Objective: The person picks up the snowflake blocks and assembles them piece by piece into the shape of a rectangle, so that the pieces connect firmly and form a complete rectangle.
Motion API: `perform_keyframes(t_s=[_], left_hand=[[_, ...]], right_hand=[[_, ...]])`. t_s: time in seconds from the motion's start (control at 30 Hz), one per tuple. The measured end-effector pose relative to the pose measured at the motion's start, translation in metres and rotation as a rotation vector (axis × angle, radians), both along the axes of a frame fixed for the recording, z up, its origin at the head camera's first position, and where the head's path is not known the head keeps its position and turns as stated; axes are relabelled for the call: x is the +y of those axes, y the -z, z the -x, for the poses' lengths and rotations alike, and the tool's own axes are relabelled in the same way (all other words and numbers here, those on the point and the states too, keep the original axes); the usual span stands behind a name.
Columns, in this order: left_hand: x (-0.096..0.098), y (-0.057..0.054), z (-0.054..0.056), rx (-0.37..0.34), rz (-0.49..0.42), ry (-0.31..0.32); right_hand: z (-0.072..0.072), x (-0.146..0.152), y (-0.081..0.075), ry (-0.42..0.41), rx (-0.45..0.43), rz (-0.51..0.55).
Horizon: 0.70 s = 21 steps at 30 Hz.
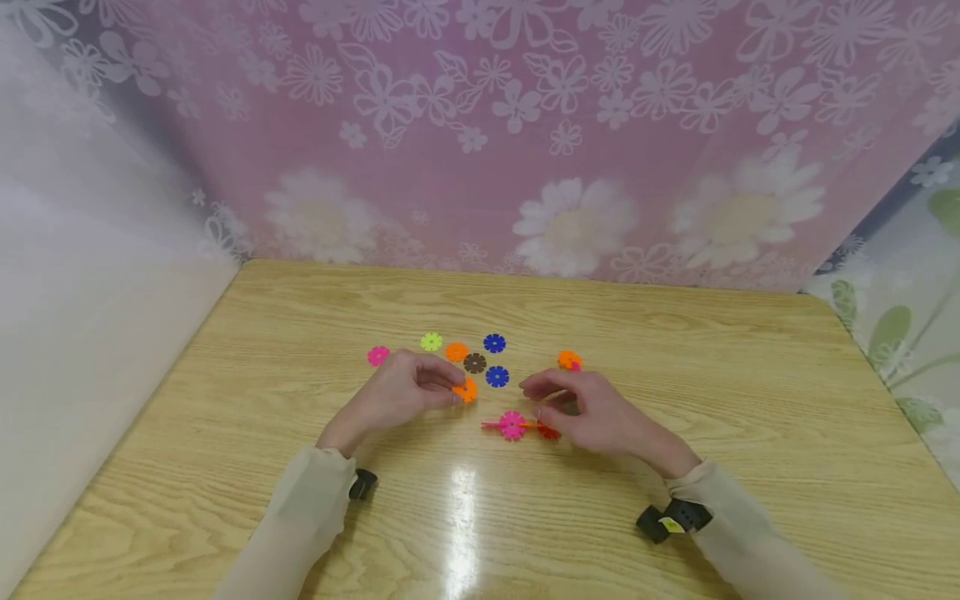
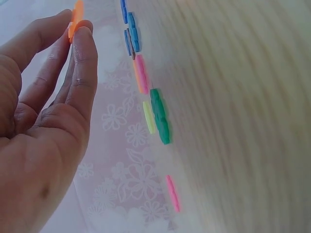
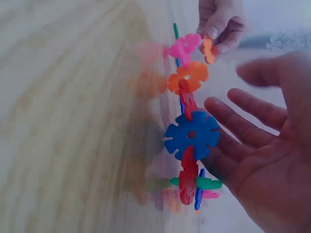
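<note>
In the head view, my left hand (image 1: 397,390) pinches an orange notched plastic disc (image 1: 467,390) between thumb and fingertips, above the table. The same orange disc (image 2: 76,19) shows edge-on in the left wrist view. My right hand (image 1: 600,410) has its fingers loosely bent beside a chain of interlocked discs, which it partly covers from above. A pink disc (image 1: 512,425) is near the chain's left end, and a red disc (image 1: 549,432) lies under the thumb. In the right wrist view, a blue disc (image 3: 192,135) stands upright between red ones, the fingers spread behind it.
Loose discs lie beyond the hands: pink (image 1: 378,356), yellow-green (image 1: 431,341), orange (image 1: 456,352), brown (image 1: 475,362) and two blue, one farther (image 1: 495,342). Another orange disc (image 1: 569,359) shows behind the right hand. A floral curtain (image 1: 450,183) borders the wooden table (image 1: 375,533).
</note>
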<state>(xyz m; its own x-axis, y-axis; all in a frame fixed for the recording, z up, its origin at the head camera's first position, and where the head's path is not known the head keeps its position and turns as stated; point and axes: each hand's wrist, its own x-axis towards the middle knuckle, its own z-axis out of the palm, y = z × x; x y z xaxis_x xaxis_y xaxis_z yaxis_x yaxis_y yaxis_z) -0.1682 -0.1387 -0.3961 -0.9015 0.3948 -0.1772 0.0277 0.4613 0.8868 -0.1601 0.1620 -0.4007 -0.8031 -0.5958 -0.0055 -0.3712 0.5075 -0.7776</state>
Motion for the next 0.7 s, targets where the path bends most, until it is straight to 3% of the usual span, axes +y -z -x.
perform_keyframes(t_s=[0.23, 0.47, 0.7], left_hand=[[0.002, -0.001, 0.001, 0.003, 0.015, 0.004], [0.003, -0.002, 0.002, -0.014, 0.004, 0.001], [0.004, -0.001, 0.002, -0.015, 0.01, 0.007]], right_hand=[[0.004, -0.002, 0.0, 0.027, -0.024, 0.0], [0.003, -0.011, 0.007, -0.093, 0.133, -0.105], [-0.004, -0.022, 0.009, -0.097, 0.222, -0.237]])
